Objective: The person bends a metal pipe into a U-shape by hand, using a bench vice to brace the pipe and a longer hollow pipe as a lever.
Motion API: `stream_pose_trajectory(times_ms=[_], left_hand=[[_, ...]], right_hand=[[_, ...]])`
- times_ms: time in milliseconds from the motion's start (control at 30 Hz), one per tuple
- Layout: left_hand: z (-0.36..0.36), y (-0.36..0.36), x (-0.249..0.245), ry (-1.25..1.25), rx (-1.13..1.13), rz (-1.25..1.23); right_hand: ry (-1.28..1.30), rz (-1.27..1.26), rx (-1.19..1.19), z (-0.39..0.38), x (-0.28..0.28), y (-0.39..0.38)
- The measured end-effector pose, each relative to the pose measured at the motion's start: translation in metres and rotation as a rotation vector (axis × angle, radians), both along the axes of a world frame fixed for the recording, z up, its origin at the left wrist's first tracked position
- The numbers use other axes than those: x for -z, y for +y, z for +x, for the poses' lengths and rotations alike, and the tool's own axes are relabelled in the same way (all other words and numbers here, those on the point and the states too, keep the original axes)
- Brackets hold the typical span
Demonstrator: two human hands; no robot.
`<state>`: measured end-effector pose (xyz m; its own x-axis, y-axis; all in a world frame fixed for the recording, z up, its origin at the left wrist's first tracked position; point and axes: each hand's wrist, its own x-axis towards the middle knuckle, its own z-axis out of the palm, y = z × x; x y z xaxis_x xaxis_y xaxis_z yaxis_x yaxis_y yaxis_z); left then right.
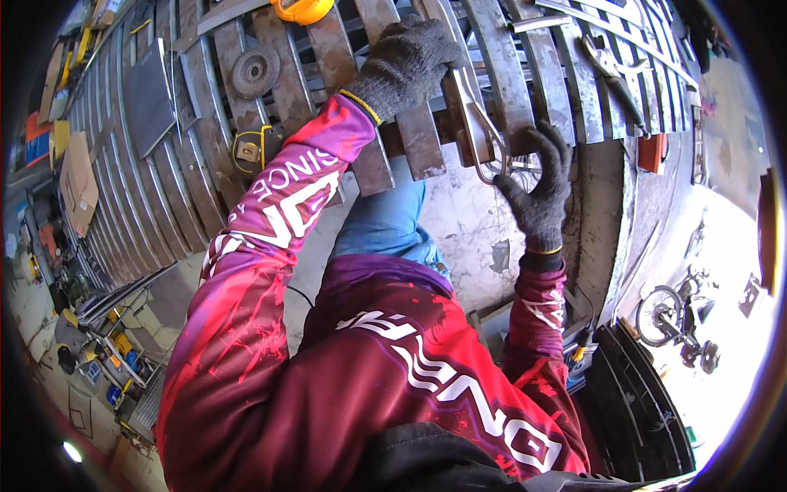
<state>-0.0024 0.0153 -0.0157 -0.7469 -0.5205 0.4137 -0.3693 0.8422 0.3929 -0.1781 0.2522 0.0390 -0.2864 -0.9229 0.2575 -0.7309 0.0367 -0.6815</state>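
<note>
My left hand [402, 70], in a dark grey knit glove with a yellow cuff edge, is closed over the slatted metal bench [291, 82]. A narrow bent metal rod [484, 123] runs from beside its fingertips towards me, ending in a rounded loop. My right hand [539, 184], gloved alike, has its thumb and fingers spread apart at that loop's near end. The thumb tip is right by the rod, while the fingers are close to the front ends of the slats. How the left fingers grip the rod is hidden by the glove.
Left on the bench are a round abrasive disc [256, 72], a tape measure [250, 149] and a dark flat plate [152, 98]. An orange-yellow object [302, 8] sits at the back. Locking pliers [615, 82] lie right. A two-wheeler [662, 316] stands beyond.
</note>
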Motion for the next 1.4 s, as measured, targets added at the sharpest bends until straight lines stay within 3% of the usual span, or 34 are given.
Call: stream_pose_trajectory(times_ms=[367,700,767,900,1100,1167,1400], left_hand=[[-0.002,-0.011,0.017,-0.013,0.066,-0.089],[-0.002,-0.002,-0.003,-0.02,0.03,-0.041],[-0.004,0.0,-0.005,-0.113,-0.02,-0.039],[-0.003,-0.002,-0.003,-0.023,0.015,-0.015],[-0.003,-0.002,-0.002,-0.026,0.001,-0.005],[-0.002,-0.001,-0.003,-0.01,0.013,0.01],[-0.003,-0.004,-0.001,0.031,0.047,0.052]], right_hand=[[-0.17,0.026,0.005,0.01,0.018,0.012],[-0.097,0.068,0.039,0.014,0.018,0.011],[-0.097,0.063,0.043,0.014,0.017,0.011],[-0.071,0.076,0.033,0.014,0.02,0.012],[-0.239,0.04,0.03,0.019,0.025,0.014],[-0.412,0.032,0.058,0.019,0.031,0.016],[-0.421,0.139,0.02,0.014,0.021,0.017]])
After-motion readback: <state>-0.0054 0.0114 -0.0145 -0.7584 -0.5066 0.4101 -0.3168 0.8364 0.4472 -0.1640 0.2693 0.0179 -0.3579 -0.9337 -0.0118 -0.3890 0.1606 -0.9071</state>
